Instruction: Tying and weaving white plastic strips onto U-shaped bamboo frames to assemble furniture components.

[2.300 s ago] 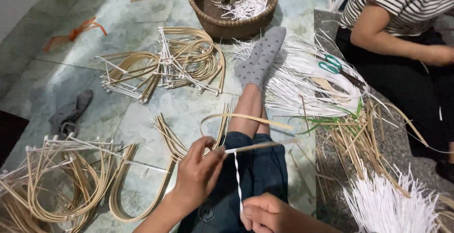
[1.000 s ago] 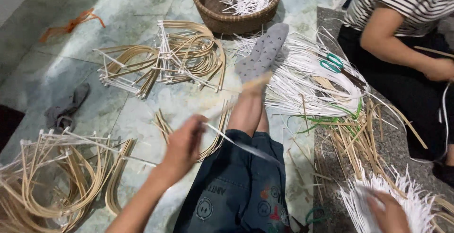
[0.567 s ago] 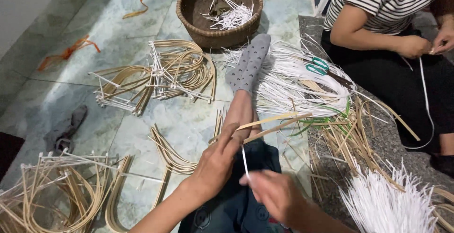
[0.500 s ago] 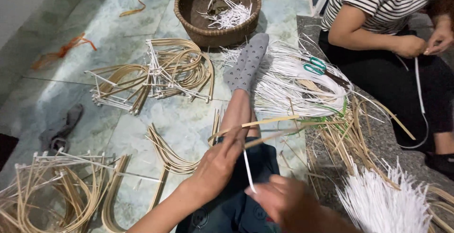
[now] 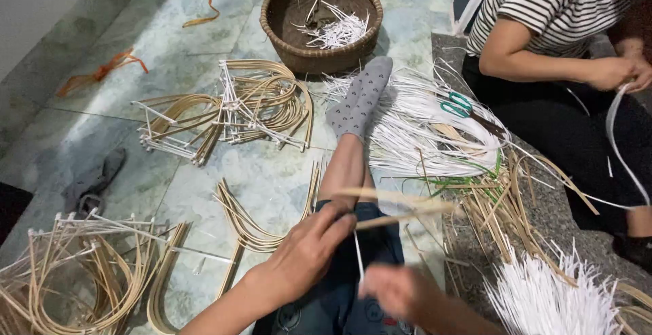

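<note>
Just short of the grey-socked foot (image 5: 360,97), over the outstretched leg in dark jeans (image 5: 353,253), the left hand (image 5: 309,253) has its fingers (image 5: 339,221) pressed together, pinching the near end of a pale bamboo strip (image 5: 401,209) that juts out level toward the far side of the leg; a thin white plastic strip (image 5: 358,257) drops straight down from that pinch to the right hand (image 5: 394,291), which sits blurred just below, so whether its fingers are closed on the strip cannot be told. Beyond the foot a round woven basket (image 5: 319,12) stands on the tiled floor (image 5: 88,131), white offcuts (image 5: 336,32) heaped inside it. To the foot's left, bundles of bent bamboo hoops (image 5: 231,107) tied with white strips lie in a loose row, and another tangle of hoops (image 5: 75,280) lies well nearer the camera at the lower left. Right beside the foot on the other side, a fan of white strips (image 5: 435,134) spreads out with green-handled scissors (image 5: 458,104) resting on top, loose bamboo slivers (image 5: 502,206) scattered just past it. Farther that way a second person in a striped shirt (image 5: 543,9) sits, their hand (image 5: 611,73) pulling a long white strip (image 5: 621,145)
</note>
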